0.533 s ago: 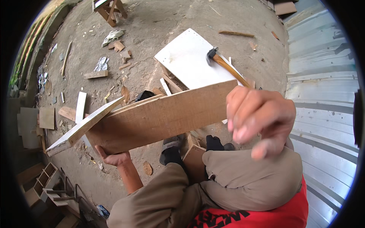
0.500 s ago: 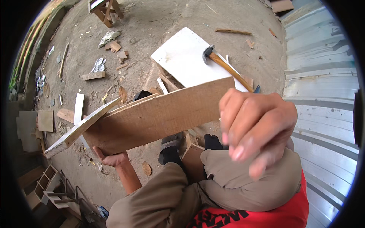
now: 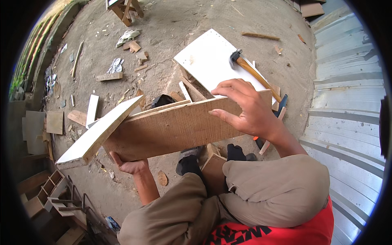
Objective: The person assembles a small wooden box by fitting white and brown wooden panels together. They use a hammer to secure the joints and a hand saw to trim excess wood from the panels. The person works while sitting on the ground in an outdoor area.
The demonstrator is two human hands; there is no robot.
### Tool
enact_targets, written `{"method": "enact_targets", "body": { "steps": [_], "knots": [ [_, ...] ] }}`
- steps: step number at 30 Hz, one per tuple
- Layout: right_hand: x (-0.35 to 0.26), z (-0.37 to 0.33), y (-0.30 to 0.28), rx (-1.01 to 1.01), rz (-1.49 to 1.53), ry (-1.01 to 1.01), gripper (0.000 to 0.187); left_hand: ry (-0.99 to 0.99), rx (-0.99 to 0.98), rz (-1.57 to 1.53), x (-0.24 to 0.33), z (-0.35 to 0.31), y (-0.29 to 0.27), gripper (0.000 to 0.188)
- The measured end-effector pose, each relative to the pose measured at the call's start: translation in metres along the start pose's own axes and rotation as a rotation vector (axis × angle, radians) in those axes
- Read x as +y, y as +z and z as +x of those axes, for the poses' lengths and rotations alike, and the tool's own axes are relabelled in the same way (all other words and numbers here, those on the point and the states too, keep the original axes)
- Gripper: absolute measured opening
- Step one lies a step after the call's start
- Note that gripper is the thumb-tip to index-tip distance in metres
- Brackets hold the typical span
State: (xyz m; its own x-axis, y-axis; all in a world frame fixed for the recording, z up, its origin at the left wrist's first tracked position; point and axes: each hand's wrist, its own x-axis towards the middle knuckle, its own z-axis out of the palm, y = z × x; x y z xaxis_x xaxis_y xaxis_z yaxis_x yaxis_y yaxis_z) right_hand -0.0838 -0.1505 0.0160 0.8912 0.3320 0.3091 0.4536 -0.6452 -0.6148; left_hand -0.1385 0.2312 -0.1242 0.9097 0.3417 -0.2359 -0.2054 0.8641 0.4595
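A brown wooden board [image 3: 175, 126], long and flat, is held on edge in front of my knees. Beneath its left end my left hand [image 3: 132, 165] is closed on the lower edge, thumb on the near face; its other fingers are hidden behind. My right hand [image 3: 245, 104] straddles the top edge near the right end, thumb over the near face and fingers over the edge. A white-faced panel [image 3: 100, 132] stands at an angle against the board's left end. Beyond the board, a claw hammer [image 3: 255, 73] with a wooden handle lies on a white panel [image 3: 204, 57].
My feet [image 3: 190, 163] rest on the ground beside a wooden block [image 3: 214, 167]. A blue-bladed saw [image 3: 281, 105] lies at the right, near a corrugated metal wall [image 3: 347, 110]. Wood scraps [image 3: 109, 76] litter the concrete. A small wooden stool [image 3: 124, 10] stands at the far left.
My right hand has moved from in front of the board's right end up and left onto its top edge. The board and angled panel appear slightly further right and lower in view.
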Motion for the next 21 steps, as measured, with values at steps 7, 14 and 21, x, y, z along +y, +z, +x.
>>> {"method": "enact_targets", "body": {
  "steps": [7,14,21],
  "knots": [
    [0.008,-0.005,-0.026,-0.016,-0.162,0.063,0.038,-0.059,-0.211,-0.108,0.005,0.002,-0.009,0.06],
    [0.014,-0.003,-0.026,-0.295,-0.115,0.35,0.047,-0.136,-0.125,-0.068,0.015,-0.006,-0.002,0.064],
    [0.043,0.02,-0.011,-0.123,-0.287,0.132,0.049,-0.038,0.088,0.034,0.022,0.006,0.007,0.067]
  ]
}}
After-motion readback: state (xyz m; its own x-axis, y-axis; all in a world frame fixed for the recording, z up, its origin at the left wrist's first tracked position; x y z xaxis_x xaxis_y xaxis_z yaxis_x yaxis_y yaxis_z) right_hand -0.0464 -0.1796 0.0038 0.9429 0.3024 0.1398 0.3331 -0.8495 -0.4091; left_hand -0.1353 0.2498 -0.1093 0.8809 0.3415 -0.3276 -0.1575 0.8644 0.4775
